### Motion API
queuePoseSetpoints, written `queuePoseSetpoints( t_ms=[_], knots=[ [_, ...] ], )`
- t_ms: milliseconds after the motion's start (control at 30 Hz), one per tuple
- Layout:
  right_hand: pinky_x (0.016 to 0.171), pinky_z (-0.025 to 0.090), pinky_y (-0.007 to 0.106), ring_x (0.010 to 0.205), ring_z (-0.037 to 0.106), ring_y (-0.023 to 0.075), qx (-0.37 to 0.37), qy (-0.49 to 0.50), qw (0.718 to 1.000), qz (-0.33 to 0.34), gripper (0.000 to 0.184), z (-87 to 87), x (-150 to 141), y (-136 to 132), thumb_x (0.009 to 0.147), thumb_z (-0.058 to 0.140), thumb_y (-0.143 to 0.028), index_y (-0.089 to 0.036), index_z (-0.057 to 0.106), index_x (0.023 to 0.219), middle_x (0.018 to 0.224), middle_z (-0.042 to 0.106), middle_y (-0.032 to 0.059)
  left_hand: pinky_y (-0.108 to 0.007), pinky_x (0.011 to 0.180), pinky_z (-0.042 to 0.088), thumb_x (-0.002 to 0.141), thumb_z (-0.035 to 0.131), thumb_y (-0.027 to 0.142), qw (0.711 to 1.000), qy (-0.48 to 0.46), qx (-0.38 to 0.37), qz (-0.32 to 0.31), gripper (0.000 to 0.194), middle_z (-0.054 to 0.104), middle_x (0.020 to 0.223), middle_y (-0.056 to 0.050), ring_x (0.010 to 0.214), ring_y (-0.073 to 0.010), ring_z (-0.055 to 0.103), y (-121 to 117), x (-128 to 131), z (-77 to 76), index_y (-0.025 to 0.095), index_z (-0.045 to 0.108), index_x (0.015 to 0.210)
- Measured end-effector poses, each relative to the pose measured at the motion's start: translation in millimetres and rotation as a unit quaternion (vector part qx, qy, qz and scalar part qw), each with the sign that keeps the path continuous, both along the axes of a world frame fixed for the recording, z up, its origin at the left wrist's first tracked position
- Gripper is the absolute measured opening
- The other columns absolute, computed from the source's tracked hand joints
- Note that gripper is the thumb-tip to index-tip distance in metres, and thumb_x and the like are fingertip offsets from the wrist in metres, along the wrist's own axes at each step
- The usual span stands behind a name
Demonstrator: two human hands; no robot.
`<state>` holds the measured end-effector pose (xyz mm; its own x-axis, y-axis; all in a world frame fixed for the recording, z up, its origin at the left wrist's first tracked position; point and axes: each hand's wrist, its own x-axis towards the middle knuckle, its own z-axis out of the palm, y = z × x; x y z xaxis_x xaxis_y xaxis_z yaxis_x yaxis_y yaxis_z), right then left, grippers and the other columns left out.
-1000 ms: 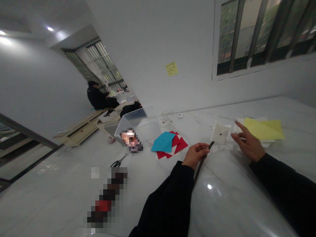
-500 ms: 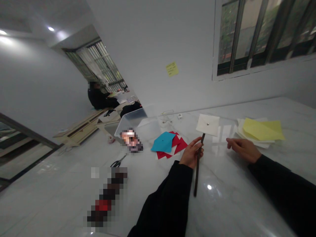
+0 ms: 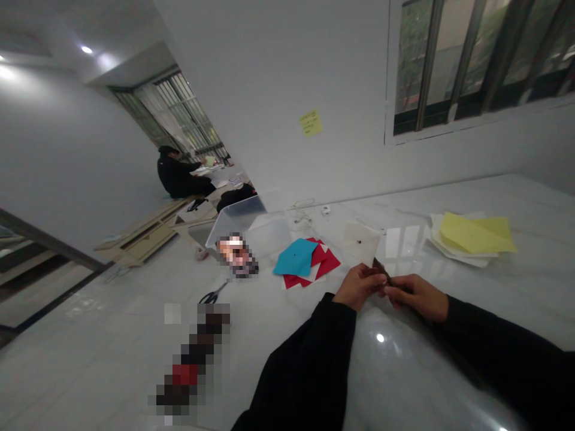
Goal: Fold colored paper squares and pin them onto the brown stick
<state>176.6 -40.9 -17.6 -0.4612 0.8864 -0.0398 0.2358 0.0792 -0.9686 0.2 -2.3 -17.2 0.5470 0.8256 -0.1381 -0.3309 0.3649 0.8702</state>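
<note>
My left hand (image 3: 359, 285) is closed around a thin dark stick (image 3: 381, 267) near its upper end. Thumb and fingers of my right hand (image 3: 418, 296) pinch the same stick just below, right beside the left fingertips. A white paper square (image 3: 360, 238) with a small dark spot at its centre sits at the stick's upper end, above my left hand. The stick slants down to the right; its lower part is smeared by motion and partly hidden by my right hand and sleeve.
Blue paper (image 3: 295, 257) tops red and white sheets (image 3: 327, 263) left of my hands. Yellow paper (image 3: 477, 233) lies on white sheets at right. Scissors (image 3: 212, 294), a clear plastic bin (image 3: 238, 211) and a pale cable (image 3: 303, 212) are farther left. Another person (image 3: 179, 173) sits far back.
My right hand has moved left and taken hold of the stick. The stick has swung from nearly upright to a slant, and the paper square has tipped and shifted left.
</note>
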Motion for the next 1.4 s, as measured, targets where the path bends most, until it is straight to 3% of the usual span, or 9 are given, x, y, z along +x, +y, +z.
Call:
queuePoseSetpoints(
  t_ms=[167,267,433,567,833,967,1100,1267,1400],
  knots=[
    [0.049,0.033,0.025,0.048,0.047,0.0109,-0.101,0.073,0.992,-0.005,0.058,-2.1,-10,-7,0.084,0.051,-0.072,-0.016,0.067,0.088,0.06,0.061,-0.0007,-0.025,0.062,0.042,0.063,0.083,0.022,0.999,-0.012,-0.035,0.02,0.044,0.065,0.087,-0.004,0.065,-0.0105,0.058,3,-2,1.6,0.013,0.066,0.103],
    [0.046,0.032,0.023,0.045,0.048,0.01,-0.139,0.08,0.987,0.007,0.061,-2.4,-13,-8,0.081,0.053,-0.074,-0.015,0.067,0.087,0.06,0.063,0.0003,-0.023,0.063,0.043,0.064,0.081,0.019,0.996,-0.027,-0.068,0.053,0.04,0.066,0.093,-0.005,0.067,-0.0097,0.059,5,-3,3.8,0.014,0.067,0.102],
    [0.042,0.032,0.021,0.043,0.05,0.0091,-0.145,0.057,0.988,0.019,0.061,-1.7,-12,-9,0.081,0.055,-0.073,-0.014,0.07,0.085,0.062,0.065,0.0018,-0.024,0.067,0.047,0.069,0.077,0.022,0.98,-0.061,-0.115,0.149,0.031,0.067,0.091,-0.003,0.071,-0.0114,0.061,10,-7,6.4,0.019,0.067,0.097],
    [0.04,0.031,0.02,0.041,0.049,0.009,-0.144,0.029,0.988,0.052,0.06,-2.3,-11,-11,0.082,0.055,-0.071,-0.014,0.073,0.084,0.061,0.068,0.0032,-0.026,0.073,0.049,0.072,0.078,0.031,0.972,-0.094,-0.105,0.19,0.034,0.069,0.1,-0.004,0.083,-0.0147,0.064,13,-12,6.8,0.023,0.066,0.103],
    [0.044,0.037,0.021,0.047,0.054,0.0106,-0.133,0.041,0.988,0.06,0.058,-4.3,-9,-10,0.083,0.056,-0.069,-0.015,0.074,0.092,0.066,0.071,0.0039,-0.028,0.079,0.049,0.065,0.086,0.027,0.979,-0.079,-0.068,0.177,0.043,0.069,0.101,-0.003,0.087,-0.0143,0.065,13,-12,3.7,0.023,0.064,0.103],
    [0.048,0.042,0.021,0.06,0.059,0.013,-0.157,0.114,0.981,-0.022,0.052,-3.0,-8,-3,0.078,0.064,-0.068,-0.018,0.065,0.093,0.073,0.068,0.0023,-0.027,0.076,0.049,0.066,0.085,0.03,0.983,-0.083,-0.072,0.15,0.044,0.069,0.098,-0.003,0.084,-0.0145,0.064,13,-11,2.8,0.022,0.065,0.104],
    [0.051,0.047,0.022,0.06,0.06,0.012,-0.23,0.22,0.941,-0.112,0.039,-2.6,-6,3,0.078,0.071,-0.056,-0.02,0.059,0.089,0.073,0.064,0.0002,-0.027,0.074,0.05,0.068,0.082,0.032,0.986,-0.075,-0.075,0.131,0.038,0.069,0.094,-0.004,0.081,-0.0154,0.065,9,-4,1.4,0.02,0.066,0.101],
    [0.056,0.054,0.025,0.063,0.063,0.0138,-0.242,0.266,0.921,-0.149,0.026,-6.7,-5,6,0.081,0.073,-0.043,-0.02,0.062,0.089,0.076,0.067,0.0033,-0.029,0.073,0.05,0.067,0.084,0.034,0.992,-0.069,-0.06,0.086,0.041,0.071,0.093,-0.007,0.081,-0.0179,0.065,2,7,-4.7,0.017,0.068,0.1],
    [0.053,0.053,0.021,0.059,0.061,0.0113,-0.245,0.278,0.917,-0.149,0.03,-12.8,-4,7,0.075,0.081,-0.035,-0.019,0.065,0.094,0.073,0.068,0.0016,-0.03,0.073,0.049,0.065,0.086,0.038,0.994,-0.063,-0.056,0.067,0.047,0.071,0.091,-0.009,0.082,-0.0204,0.066,1,11,-10.2,0.014,0.069,0.101]
  ],
)
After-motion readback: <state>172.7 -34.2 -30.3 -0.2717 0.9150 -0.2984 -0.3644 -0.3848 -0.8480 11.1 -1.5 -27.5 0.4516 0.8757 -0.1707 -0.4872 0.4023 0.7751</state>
